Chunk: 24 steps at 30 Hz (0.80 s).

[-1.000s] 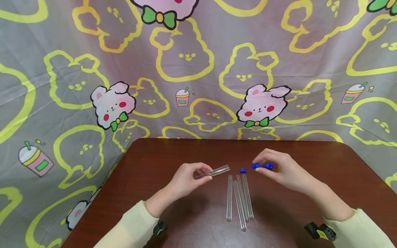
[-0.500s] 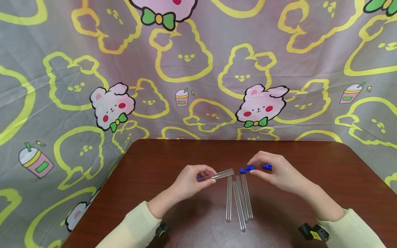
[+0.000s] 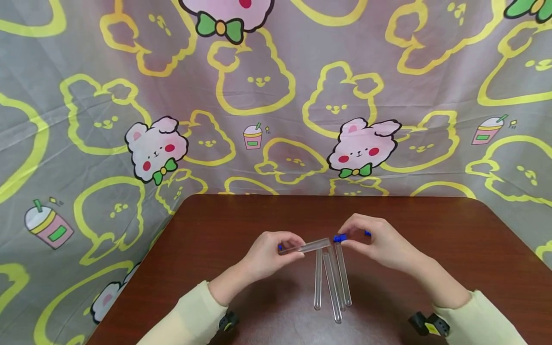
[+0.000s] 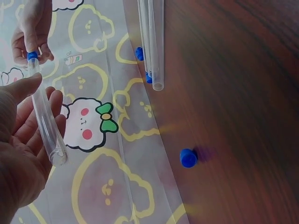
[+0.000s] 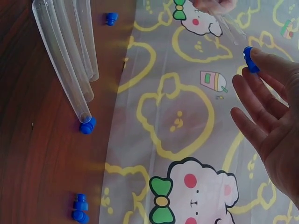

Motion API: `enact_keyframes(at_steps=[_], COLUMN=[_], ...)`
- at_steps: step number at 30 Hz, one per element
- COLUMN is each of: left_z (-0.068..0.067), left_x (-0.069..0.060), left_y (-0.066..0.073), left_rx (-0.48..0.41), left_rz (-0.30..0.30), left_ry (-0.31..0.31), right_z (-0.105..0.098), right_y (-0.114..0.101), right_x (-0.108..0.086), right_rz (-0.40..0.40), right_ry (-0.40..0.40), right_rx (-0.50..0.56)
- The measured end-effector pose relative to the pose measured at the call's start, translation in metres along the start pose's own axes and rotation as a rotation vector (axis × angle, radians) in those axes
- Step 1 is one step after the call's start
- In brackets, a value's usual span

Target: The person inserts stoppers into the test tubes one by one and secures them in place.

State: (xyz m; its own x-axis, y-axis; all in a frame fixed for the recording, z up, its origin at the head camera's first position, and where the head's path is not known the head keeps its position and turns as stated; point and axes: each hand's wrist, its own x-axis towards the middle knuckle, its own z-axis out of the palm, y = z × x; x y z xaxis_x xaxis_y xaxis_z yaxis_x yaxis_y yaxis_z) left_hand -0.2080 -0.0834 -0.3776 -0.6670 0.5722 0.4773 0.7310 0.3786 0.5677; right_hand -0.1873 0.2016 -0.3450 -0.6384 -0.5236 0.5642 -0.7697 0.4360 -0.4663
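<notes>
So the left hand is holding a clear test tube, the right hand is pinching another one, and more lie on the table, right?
No, the right hand has no tube: the right wrist view shows it pinching a blue stopper. The left hand does hold a clear test tube, and more test tubes lie on the table.

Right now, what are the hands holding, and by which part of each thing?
The left hand holds a clear tube around its middle. The right hand pinches a blue cap by its sides; I can't tell which end.
</notes>
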Motion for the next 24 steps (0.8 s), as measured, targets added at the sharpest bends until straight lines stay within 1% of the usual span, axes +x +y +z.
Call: enact_keyframes(at_steps=[3, 12, 16, 24], left_z=[0.0007, 0.0031, 0.0036, 0.0045], left_x=[0.0003, 0.0018, 0.002, 0.0011], left_y=[0.0001, -0.0002, 0.0002, 0.0004], left_rx=[0.0, -0.006, -0.005, -0.016], left_rz=[-0.001, 0.009, 0.008, 0.001], left_ry=[0.001, 0.013, 0.014, 0.016], right_z=[0.0009, 0.0031, 0.0045, 0.0071], right_y=[-0.0005, -0.003, -0.0026, -0.0017], right_x=[0.0002, 0.0013, 0.0018, 0.0021], right_rz=[0.006, 0.058, 0.063, 0.047], right_ry=[-0.005, -0.043, -0.047, -0.042], right_rx=[0.006, 0.033, 0.036, 0.038])
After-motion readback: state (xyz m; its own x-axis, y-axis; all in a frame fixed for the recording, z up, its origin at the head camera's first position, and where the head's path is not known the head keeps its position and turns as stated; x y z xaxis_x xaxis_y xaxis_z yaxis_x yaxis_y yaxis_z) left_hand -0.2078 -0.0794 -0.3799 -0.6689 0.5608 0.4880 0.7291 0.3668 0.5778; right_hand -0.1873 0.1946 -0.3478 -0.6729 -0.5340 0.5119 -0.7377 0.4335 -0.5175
